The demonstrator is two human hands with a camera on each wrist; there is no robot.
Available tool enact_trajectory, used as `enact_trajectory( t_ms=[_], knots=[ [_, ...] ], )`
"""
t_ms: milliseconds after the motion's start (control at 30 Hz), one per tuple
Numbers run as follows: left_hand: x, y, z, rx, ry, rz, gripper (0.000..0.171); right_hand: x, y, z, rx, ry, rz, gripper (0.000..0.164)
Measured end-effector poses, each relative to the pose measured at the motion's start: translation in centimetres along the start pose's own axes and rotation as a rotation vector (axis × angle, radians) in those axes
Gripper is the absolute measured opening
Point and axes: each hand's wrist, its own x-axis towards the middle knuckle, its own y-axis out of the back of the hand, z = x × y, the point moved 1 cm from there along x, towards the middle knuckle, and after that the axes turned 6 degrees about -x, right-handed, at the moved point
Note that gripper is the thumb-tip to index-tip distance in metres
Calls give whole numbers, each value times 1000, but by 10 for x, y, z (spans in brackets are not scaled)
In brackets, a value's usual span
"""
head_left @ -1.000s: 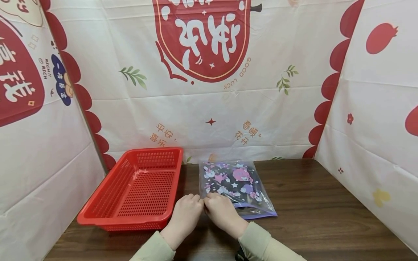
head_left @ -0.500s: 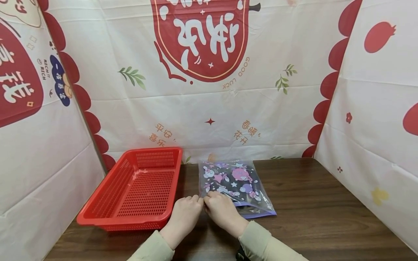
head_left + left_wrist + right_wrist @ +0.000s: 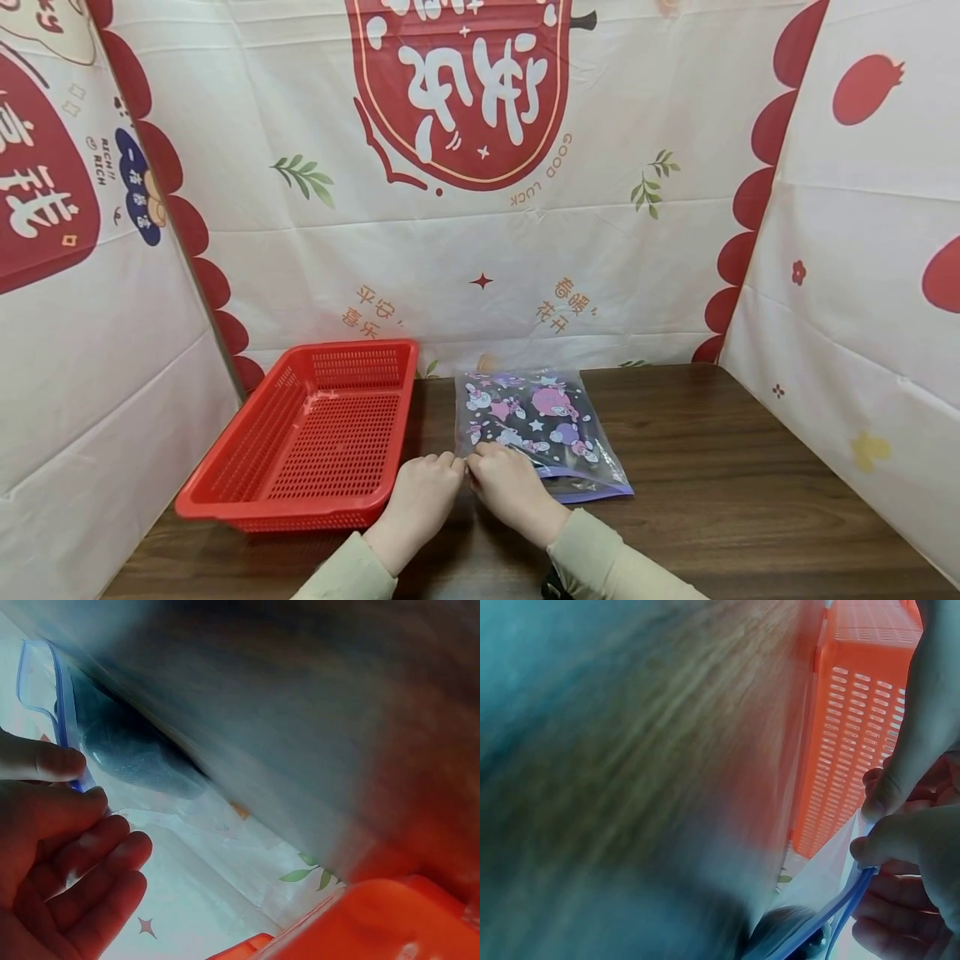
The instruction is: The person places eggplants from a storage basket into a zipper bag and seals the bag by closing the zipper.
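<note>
A clear zip bag [image 3: 555, 404] with pink, white and purple cartoon prints lies on the dark wooden table at the foot of the back cloth. Its purple zip edge faces me, and the two strips stand apart towards the right. Through the plastic, a dark rounded thing [image 3: 135, 750] shows inside; its kind is unclear. My left hand [image 3: 425, 493] pinches the bag's near left corner between thumb and forefinger. Right beside it, my right hand [image 3: 512, 485] pinches the zip strip [image 3: 851, 896]. The knuckles almost touch, and in the head view they hide the gripped corner.
A red plastic basket [image 3: 300, 507] with slotted walls stands close to my left hand. Printed white cloth [image 3: 480, 242] walls in the table at the back and both sides. Brown tabletop [image 3: 697, 475] extends to the right of the bag.
Both hands keep their pinch on the zip bag at nearly the same spot. The head view has shifted very slightly; bag and basket stay put.
</note>
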Motion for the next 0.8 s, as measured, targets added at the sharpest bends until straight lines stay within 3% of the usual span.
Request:
enact_trajectory(
  t_ms=[800],
  knots=[
    [-1,1,0,23,-6,-14,10,-5,2,4,-24,-5,1,18]
  ],
)
